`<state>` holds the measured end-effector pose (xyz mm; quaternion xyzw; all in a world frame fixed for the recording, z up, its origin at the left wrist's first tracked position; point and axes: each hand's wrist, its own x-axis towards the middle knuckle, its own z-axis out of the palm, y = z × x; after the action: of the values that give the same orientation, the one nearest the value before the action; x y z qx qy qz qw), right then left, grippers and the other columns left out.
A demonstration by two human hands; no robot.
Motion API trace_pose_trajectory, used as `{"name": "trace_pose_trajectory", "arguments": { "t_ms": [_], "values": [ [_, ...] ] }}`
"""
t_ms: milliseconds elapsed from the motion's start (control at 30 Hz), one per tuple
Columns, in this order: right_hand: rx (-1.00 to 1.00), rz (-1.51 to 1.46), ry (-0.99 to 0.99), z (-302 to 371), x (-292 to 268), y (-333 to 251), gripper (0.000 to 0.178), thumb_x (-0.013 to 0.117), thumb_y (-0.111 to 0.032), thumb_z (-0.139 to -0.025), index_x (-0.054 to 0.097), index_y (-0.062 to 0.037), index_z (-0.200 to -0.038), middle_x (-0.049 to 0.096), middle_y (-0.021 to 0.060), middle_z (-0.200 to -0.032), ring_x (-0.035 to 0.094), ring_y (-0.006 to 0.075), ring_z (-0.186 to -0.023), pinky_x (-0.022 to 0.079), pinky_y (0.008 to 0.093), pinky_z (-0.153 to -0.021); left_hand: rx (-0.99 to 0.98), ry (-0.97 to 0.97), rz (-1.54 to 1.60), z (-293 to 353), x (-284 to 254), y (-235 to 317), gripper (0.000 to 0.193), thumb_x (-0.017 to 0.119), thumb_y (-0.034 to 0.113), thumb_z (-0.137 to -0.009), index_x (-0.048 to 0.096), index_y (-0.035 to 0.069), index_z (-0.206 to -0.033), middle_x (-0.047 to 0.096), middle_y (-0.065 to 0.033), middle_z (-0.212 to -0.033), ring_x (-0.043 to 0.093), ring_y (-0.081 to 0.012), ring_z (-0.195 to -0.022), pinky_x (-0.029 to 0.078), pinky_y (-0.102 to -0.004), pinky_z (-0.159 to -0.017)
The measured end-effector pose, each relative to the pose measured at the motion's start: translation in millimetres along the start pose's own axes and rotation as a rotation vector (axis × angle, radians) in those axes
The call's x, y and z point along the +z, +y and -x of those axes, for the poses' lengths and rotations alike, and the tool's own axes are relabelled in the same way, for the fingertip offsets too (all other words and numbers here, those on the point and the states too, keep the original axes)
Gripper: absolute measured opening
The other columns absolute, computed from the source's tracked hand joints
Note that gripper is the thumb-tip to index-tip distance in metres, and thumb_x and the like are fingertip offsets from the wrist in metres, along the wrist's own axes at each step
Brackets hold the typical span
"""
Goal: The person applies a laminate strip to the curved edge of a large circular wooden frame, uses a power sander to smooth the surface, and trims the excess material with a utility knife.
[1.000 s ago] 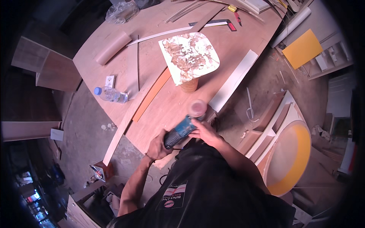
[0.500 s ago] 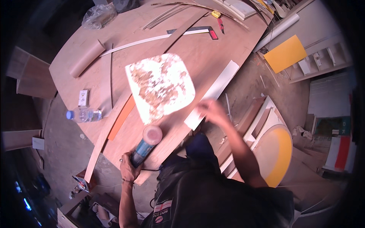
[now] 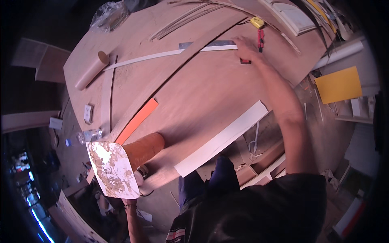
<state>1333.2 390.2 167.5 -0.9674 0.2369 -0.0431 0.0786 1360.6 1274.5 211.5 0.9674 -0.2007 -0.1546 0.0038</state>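
Observation:
My right hand (image 3: pixel 245 49) reaches far across the table, its fingers closed over the corner of a carpenter's square (image 3: pixel 219 43). The square's red end shows below the hand; a long pale strip (image 3: pixel 150 55) runs beside its dark blade. At the near left, a sheet with a white, brown-blotched face (image 3: pixel 111 168) stands tilted. Behind it lies a curved orange roll (image 3: pixel 148 145); whether they are one piece I cannot tell. Only the wrist side of my left hand (image 3: pixel 129 201) shows under the sheet; its fingers are hidden. A pale round tool end (image 3: pixel 139 177) peeks out beside the sheet.
A white strip (image 3: pixel 221 139) lies along the table's near edge. An orange strip (image 3: pixel 137 120), a water bottle (image 3: pixel 90 135), a small box (image 3: pixel 88 114) and a brown tube (image 3: pixel 92 71) are on the left. A red cutter (image 3: pixel 260 39) and yellow tape measure (image 3: pixel 257 22) lie at the far right.
My right hand has moved from the white strip out to the square. The blotched sheet has shifted from mid-table to the near left, covering my left hand and most of the teal tool it held.

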Motion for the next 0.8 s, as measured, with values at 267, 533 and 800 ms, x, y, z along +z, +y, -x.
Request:
{"name": "trace_pose_trajectory", "arguments": {
  "t_ms": [267, 533, 800],
  "values": [
    [0.026, -0.163, -0.264, -1, -53, 36, 0.055, 0.076, -0.018, -0.075, 0.064, -0.0068, -0.127, 0.069, 0.0204, -0.125, 0.065, 0.0367, -0.119, 0.052, 0.0457, -0.102, -0.265, 0.118, 0.127, 11, 11, 64, 0.099, 0.077, 0.007, -0.078, 0.022, -0.005, -0.160, 0.030, -0.0300, -0.163, 0.029, -0.0452, -0.153, 0.024, -0.0511, -0.127],
    [0.222, -0.020, -0.319, 78, -150, 48, 0.054, 0.074, -0.026, -0.078, 0.067, -0.0076, -0.128, 0.072, 0.0171, -0.122, 0.069, 0.0343, -0.114, 0.054, 0.0447, -0.096, -0.158, 0.654, 0.064, 38, 15, 104, 0.075, 0.062, 0.019, -0.091, 0.029, -0.014, -0.150, 0.033, -0.0339, -0.152, 0.031, -0.0482, -0.145, 0.025, -0.0601, -0.121],
    [0.530, 0.015, 0.050, 260, -216, 55, 0.060, 0.077, -0.041, -0.087, 0.062, -0.0092, -0.135, 0.073, 0.0147, -0.112, 0.069, 0.0298, -0.111, 0.053, 0.0416, -0.095, 0.656, 0.276, 0.593, 15, 10, 250, 0.061, 0.078, 0.012, -0.086, 0.051, -0.006, -0.137, 0.053, -0.0267, -0.132, 0.048, -0.0430, -0.128, 0.033, -0.0547, -0.111]
  ]
}}
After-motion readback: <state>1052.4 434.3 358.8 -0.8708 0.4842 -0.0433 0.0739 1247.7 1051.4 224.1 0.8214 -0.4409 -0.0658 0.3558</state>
